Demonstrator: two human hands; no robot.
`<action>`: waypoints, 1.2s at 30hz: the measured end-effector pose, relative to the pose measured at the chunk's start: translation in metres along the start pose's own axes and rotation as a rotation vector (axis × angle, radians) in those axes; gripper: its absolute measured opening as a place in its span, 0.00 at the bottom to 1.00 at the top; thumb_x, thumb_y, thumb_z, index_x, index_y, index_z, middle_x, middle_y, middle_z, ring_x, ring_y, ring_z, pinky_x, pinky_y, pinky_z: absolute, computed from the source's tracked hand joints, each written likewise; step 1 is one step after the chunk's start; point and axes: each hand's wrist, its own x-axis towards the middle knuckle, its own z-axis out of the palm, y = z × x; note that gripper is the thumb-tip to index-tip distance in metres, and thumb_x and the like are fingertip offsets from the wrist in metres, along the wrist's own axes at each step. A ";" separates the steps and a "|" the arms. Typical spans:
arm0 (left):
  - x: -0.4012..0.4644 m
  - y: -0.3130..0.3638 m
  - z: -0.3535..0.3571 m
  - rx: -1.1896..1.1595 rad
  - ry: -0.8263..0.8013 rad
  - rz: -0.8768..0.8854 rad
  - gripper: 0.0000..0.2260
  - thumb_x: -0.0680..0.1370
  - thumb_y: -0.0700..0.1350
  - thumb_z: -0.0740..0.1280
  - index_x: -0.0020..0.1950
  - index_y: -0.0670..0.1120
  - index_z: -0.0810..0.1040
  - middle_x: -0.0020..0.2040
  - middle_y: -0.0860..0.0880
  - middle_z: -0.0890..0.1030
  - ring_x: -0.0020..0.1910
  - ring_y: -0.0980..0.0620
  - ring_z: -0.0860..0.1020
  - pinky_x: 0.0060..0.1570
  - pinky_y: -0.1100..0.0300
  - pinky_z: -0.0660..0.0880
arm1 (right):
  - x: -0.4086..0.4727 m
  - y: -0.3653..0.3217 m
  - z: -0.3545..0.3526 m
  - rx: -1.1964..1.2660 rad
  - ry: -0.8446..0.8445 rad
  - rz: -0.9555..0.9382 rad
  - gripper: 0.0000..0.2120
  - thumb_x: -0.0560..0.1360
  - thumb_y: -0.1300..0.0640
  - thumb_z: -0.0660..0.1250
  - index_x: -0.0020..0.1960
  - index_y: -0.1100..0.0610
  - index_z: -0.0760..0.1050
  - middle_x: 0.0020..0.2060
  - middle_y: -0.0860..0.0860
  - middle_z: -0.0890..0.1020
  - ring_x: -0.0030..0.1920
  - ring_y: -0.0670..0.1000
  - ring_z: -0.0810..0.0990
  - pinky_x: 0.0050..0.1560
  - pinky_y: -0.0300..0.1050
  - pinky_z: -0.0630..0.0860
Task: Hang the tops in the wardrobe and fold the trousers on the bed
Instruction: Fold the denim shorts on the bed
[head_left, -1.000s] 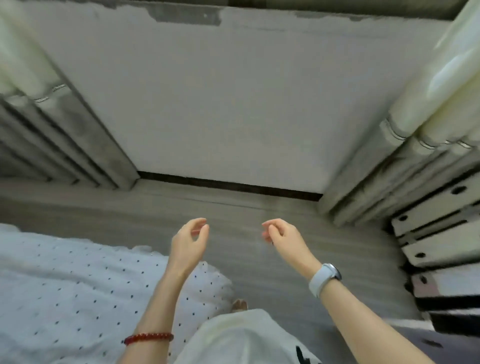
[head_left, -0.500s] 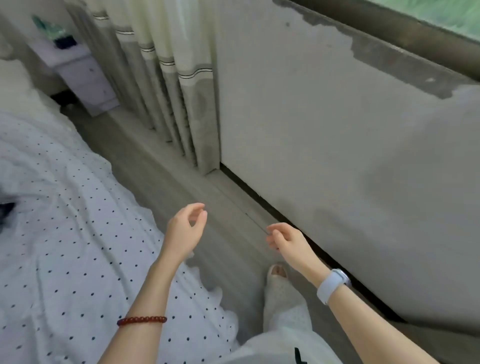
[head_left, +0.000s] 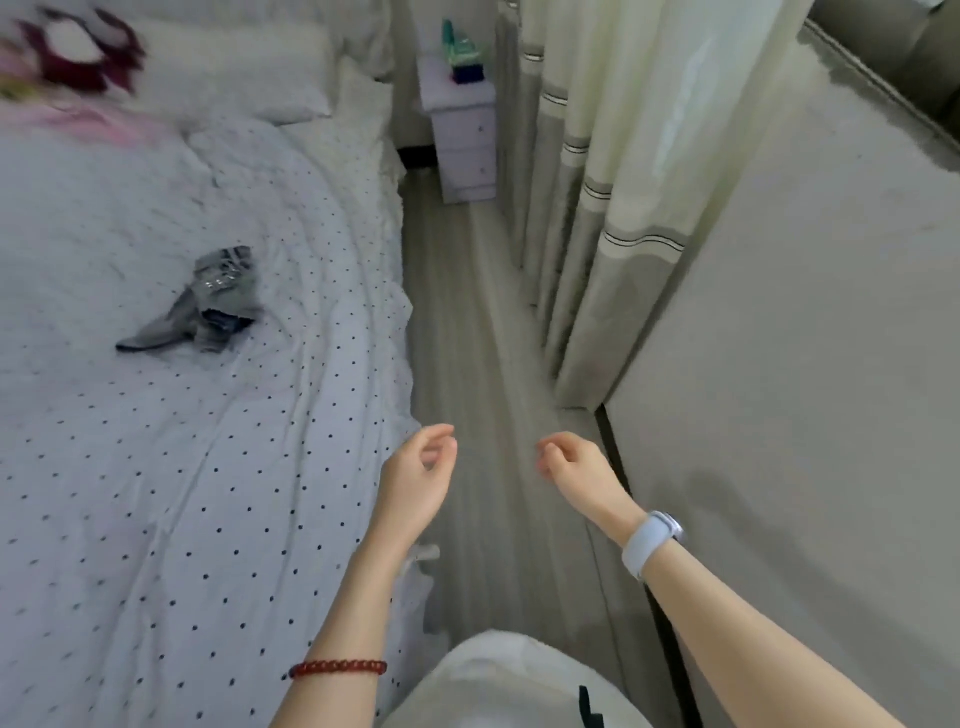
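Bed (head_left: 156, 467): dotted white sheet, fills the left side. One crumpled grey garment (head_left: 218, 304) lies mid-bed, well apart from both hands, seemingly awaiting handling; top or trousers cannot be told. Wardrobe not visible. Left hand (head_left: 415, 480) hovers at the bed's edge, grip loosely curled, empty. Right hand (head_left: 576, 467) over the floor, likewise relaxed and empty, apparently between items.

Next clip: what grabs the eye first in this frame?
Two empty hands, the left hand and right hand, hang loosely curled over the floor strip beside the bed. On its dotted sheet lies a crumpled grey garment, alone mid-bed. Farther back, a small nightstand stands by the curtain.
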 end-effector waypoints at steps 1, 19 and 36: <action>0.005 -0.003 -0.010 -0.006 0.036 -0.018 0.10 0.80 0.44 0.60 0.60 0.47 0.76 0.52 0.56 0.77 0.49 0.60 0.73 0.42 0.81 0.66 | 0.012 -0.015 0.007 -0.015 -0.047 -0.034 0.09 0.78 0.60 0.55 0.48 0.52 0.74 0.40 0.48 0.79 0.48 0.54 0.78 0.54 0.46 0.74; 0.290 -0.069 -0.257 -0.126 0.456 -0.366 0.13 0.81 0.44 0.59 0.64 0.44 0.74 0.61 0.47 0.76 0.54 0.53 0.73 0.52 0.64 0.65 | 0.301 -0.288 0.177 -0.270 -0.452 -0.243 0.12 0.80 0.60 0.53 0.55 0.57 0.73 0.44 0.51 0.79 0.42 0.49 0.78 0.37 0.34 0.73; 0.588 -0.208 -0.354 0.115 0.320 -0.778 0.27 0.79 0.53 0.58 0.75 0.43 0.56 0.73 0.41 0.61 0.71 0.39 0.60 0.68 0.43 0.62 | 0.609 -0.408 0.390 -0.713 -0.780 -0.333 0.14 0.80 0.59 0.52 0.62 0.55 0.70 0.46 0.55 0.78 0.36 0.51 0.73 0.36 0.41 0.70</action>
